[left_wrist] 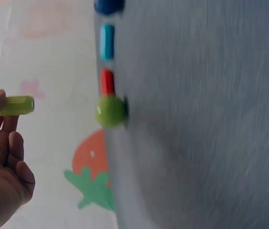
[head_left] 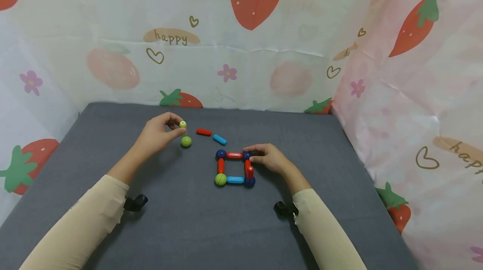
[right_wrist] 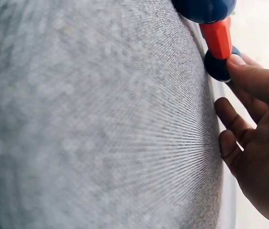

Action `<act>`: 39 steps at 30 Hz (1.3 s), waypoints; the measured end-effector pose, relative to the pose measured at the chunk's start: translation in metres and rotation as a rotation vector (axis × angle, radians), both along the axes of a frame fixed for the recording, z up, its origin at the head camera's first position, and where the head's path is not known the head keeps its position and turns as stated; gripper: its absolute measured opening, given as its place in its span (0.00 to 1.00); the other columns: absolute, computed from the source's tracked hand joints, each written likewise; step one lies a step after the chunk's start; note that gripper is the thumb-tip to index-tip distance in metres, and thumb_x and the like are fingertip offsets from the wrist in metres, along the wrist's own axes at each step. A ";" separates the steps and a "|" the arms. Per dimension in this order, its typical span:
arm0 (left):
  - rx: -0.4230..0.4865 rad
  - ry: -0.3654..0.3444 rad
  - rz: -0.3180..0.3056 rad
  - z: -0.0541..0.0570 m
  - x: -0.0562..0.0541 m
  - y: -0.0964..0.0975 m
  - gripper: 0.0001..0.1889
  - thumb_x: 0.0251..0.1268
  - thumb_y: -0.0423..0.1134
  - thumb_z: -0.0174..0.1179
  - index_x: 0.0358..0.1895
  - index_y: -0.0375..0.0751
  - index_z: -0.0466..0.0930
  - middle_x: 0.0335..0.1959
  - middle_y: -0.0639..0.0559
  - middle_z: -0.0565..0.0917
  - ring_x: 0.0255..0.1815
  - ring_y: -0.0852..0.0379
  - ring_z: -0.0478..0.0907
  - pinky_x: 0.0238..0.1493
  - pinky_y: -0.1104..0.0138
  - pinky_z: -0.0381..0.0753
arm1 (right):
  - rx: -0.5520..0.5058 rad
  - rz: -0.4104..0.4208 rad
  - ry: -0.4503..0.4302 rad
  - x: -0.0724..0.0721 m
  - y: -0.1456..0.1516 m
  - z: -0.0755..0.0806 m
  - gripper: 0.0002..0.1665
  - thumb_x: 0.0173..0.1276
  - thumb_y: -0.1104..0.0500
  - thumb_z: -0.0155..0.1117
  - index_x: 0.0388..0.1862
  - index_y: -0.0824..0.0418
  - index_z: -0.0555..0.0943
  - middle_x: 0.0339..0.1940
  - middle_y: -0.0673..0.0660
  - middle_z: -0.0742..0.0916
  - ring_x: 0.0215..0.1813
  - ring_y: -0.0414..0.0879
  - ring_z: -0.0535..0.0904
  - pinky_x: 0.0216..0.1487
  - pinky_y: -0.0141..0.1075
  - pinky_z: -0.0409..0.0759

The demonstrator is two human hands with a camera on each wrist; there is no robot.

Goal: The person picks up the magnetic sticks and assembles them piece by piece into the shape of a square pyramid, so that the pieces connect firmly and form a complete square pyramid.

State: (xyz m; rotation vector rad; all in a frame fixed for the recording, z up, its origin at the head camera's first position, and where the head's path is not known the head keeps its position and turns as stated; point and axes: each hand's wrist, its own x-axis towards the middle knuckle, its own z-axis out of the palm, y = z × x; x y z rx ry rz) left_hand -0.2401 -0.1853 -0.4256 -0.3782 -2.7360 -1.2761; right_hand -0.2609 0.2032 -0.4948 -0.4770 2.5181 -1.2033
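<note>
My left hand (head_left: 159,131) pinches a yellow-green toy rod (left_wrist: 20,105) between thumb and fingers, raised over the table's far side. Below it, a green ball (head_left: 186,141) lies on the cloth. A square of balls and rods lies right of centre: red rods (head_left: 235,155) on three sides, a light blue rod (head_left: 235,180) along the near side. Its corners are dark blue balls (head_left: 221,154) and one green ball (head_left: 220,179). From the near right corner a red rod (head_left: 250,172) stands up. My right hand (head_left: 272,159) holds the far right blue ball (head_left: 247,156) between thumb and fingers.
Between the hands lie a loose red rod (head_left: 203,132) and a loose light blue rod (head_left: 220,139). A grey cloth (head_left: 196,228) covers the table. Strawberry-printed curtains (head_left: 241,73) hang behind it and along both sides.
</note>
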 end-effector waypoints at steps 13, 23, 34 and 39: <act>-0.015 -0.082 -0.146 -0.016 0.057 0.057 0.11 0.67 0.46 0.71 0.49 0.55 0.84 0.48 0.57 0.83 0.50 0.51 0.77 0.48 0.57 0.77 | 0.032 -0.011 0.022 0.004 -0.001 0.003 0.21 0.73 0.58 0.68 0.63 0.44 0.85 0.66 0.54 0.83 0.69 0.52 0.76 0.69 0.51 0.73; -0.010 -0.122 -0.164 -0.029 0.073 0.079 0.11 0.65 0.46 0.72 0.48 0.58 0.85 0.47 0.54 0.83 0.48 0.51 0.76 0.48 0.58 0.76 | 0.038 -0.006 0.018 0.006 -0.006 0.004 0.21 0.73 0.57 0.68 0.63 0.43 0.84 0.66 0.53 0.83 0.68 0.51 0.76 0.69 0.51 0.74; -0.074 -0.139 -0.154 -0.037 0.078 0.087 0.09 0.64 0.46 0.73 0.46 0.60 0.85 0.41 0.53 0.80 0.44 0.55 0.74 0.44 0.60 0.75 | 0.034 0.019 0.013 0.006 -0.017 0.005 0.20 0.73 0.57 0.69 0.61 0.41 0.85 0.65 0.52 0.84 0.67 0.50 0.77 0.68 0.49 0.75; -0.075 -0.160 -0.164 -0.040 0.076 0.087 0.09 0.65 0.46 0.72 0.45 0.61 0.85 0.42 0.55 0.80 0.44 0.57 0.74 0.44 0.60 0.76 | 0.055 0.000 0.022 0.007 -0.020 0.004 0.20 0.73 0.56 0.69 0.61 0.39 0.85 0.64 0.51 0.84 0.67 0.50 0.77 0.68 0.50 0.75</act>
